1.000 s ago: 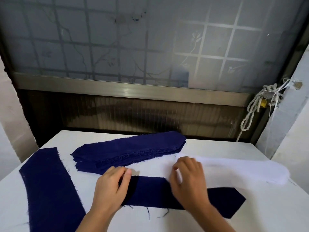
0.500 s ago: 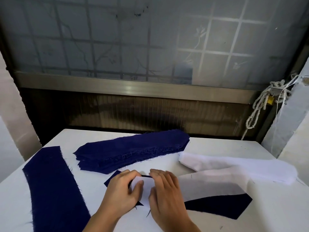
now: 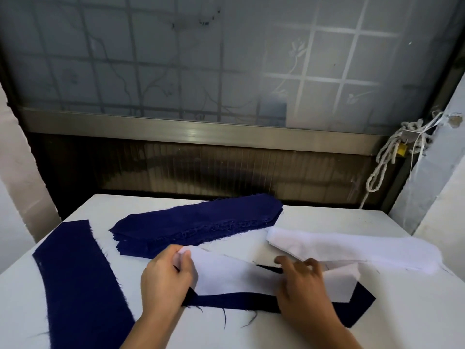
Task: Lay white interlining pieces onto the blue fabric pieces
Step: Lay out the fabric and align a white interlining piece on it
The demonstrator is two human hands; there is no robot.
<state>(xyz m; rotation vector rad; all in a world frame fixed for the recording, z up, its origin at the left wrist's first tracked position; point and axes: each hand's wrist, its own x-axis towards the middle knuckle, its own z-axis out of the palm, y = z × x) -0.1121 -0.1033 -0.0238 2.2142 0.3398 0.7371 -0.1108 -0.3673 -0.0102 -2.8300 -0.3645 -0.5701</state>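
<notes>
Interlining [image 3: 226, 274] is lying askew along the blue piece [image 3: 239, 302] — left hand [image 3: 166, 275] pinching its end, right hand [image 3: 302, 285] pressing flat-fingered.

Frosted grid-patterned window [image 3: 176, 59], metal sill [image 3: 196, 133], white table [image 3: 377, 331], knotted rope [image 3: 392, 157] on pale wall [image 3: 432, 177]

Near the table's [image 3: 392, 222] front edge, we had an interlining piece [image 3: 226, 275] lying on a fabric piece [image 3: 234, 302]. Behind it sat a fabric stack [image 3: 201, 222]; right of that, an interlining pile [image 3: 352, 250]. A strip [image 3: 75, 273] lay along the left edge.
</notes>
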